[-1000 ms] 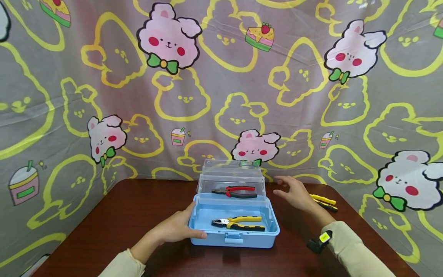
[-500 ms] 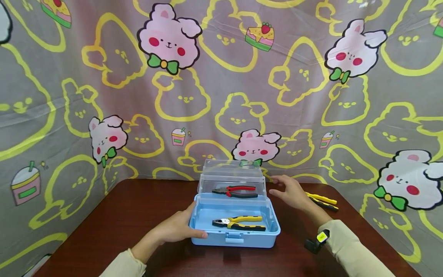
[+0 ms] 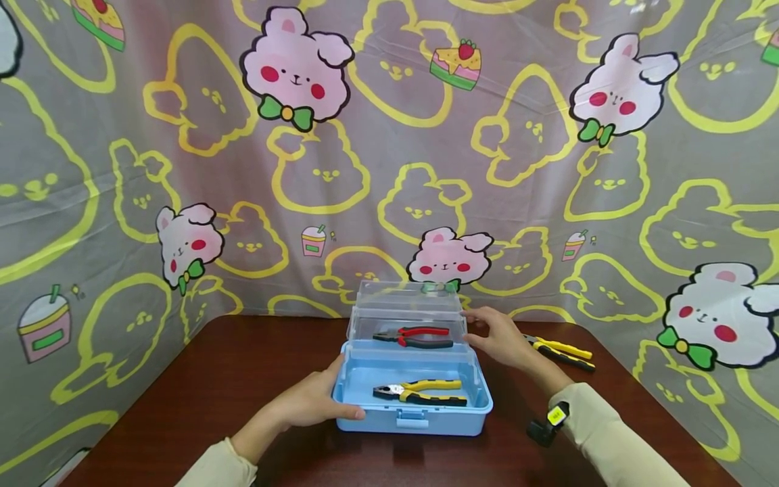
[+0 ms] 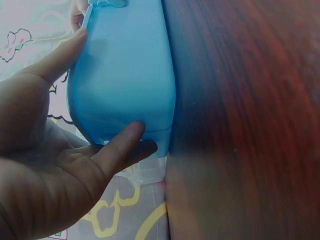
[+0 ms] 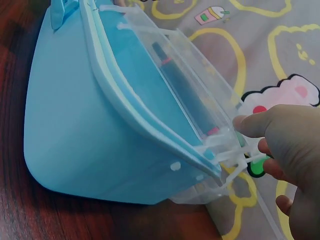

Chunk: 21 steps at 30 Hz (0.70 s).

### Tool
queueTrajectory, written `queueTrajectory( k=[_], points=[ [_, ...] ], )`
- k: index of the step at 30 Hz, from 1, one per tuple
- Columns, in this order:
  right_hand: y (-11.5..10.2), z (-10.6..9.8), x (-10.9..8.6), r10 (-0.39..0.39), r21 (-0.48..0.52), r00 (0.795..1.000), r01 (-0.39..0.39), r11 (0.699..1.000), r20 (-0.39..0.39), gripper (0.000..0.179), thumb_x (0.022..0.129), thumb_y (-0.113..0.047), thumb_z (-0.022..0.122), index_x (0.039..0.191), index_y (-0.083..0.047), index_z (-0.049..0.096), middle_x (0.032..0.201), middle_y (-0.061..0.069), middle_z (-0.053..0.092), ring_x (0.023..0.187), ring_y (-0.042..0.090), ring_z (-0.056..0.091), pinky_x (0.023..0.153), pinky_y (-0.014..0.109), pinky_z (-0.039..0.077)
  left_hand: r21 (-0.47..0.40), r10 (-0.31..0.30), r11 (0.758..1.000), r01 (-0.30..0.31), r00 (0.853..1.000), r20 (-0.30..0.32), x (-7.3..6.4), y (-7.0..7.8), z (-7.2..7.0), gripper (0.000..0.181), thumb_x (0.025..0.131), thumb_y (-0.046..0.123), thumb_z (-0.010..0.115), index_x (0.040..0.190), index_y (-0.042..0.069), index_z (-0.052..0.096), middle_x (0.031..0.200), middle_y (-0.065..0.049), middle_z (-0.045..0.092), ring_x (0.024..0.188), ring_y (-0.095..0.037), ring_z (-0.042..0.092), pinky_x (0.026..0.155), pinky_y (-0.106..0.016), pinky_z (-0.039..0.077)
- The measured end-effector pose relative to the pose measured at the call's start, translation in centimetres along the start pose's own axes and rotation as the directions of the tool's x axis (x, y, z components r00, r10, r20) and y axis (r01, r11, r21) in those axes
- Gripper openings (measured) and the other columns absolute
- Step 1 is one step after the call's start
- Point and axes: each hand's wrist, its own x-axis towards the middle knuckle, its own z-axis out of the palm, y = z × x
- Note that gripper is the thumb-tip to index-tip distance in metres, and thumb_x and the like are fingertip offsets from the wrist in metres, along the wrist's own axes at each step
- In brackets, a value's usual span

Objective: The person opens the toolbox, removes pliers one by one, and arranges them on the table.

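"Head view: what are the fingers doing?"

"The left hand grips the blue toolbox at its left end. The right hand, fingers parted, is at its clear upper part; contact I can't tell."

"Pliers?"

"Yellow-black pliers inside the toolbox, red-black pliers behind them, another yellow-black pair to its right."

L arm slanted fwd from lower left, L hand in a wide grip: L thumb out straight, set apart from its fingers! Opp. side, R arm angled fwd & in, R hand a bit farther fwd, R thumb & index parted, other fingers part-bent.
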Motion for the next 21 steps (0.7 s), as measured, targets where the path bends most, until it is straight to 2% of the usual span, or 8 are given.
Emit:
queueTrajectory(
  k=[8, 16, 21],
  points=[
    [-1.0, 0.5, 0.4, -0.039, -0.001, 0.998, 0.039, 0.999, 0.046, 0.045, 0.09, -0.016, 0.083, 0.131, -0.003, 0.069, 0.118, 0.013, 0.069, 0.104, 0.032, 0.062, 0.093, 0.055, 0.051, -0.016, 0.009, 1.0, -0.009, 1.0, 0.007, 0.0, 0.1, -0.1, 0.125, 0.08, 0.051, 0.087, 0.164, 0.0, 0.01, 0.152, -0.028, 0.044, 0.122, -0.036, 0.055, 0.1, -0.065, 0.043],
    [-1.5, 0.7, 0.5, -0.03, -0.005, 0.997, 0.03, 1.0, 0.071, 0.044, 0.09, -0.016, 0.083, 0.13, -0.003, 0.069, 0.118, 0.013, 0.068, 0.103, 0.036, 0.061, 0.09, 0.055, 0.052, -0.01, 0.02, 1.0, -0.02, 1.0, 0.013, 0.2, 0.0, 0.0, 0.125, 0.081, 0.052, 0.086, 0.164, -0.002, 0.01, 0.152, -0.029, 0.043, 0.123, -0.036, 0.055, 0.101, -0.064, 0.043],
    [-1.7, 1.1, 0.9, -0.057, 0.001, 0.994, 0.057, 0.998, 0.093, 0.044, 0.09, -0.016, 0.083, 0.13, -0.002, 0.07, 0.12, 0.012, 0.069, 0.105, 0.032, 0.062, 0.089, 0.056, 0.052, -0.003, 0.015, 1.0, -0.015, 1.0, 0.012, 0.2, -0.1, 0.0, 0.126, 0.08, 0.053, 0.086, 0.164, -0.002, 0.01, 0.152, -0.028, 0.043, 0.124, -0.035, 0.054, 0.101, -0.064, 0.043]
  ],
)
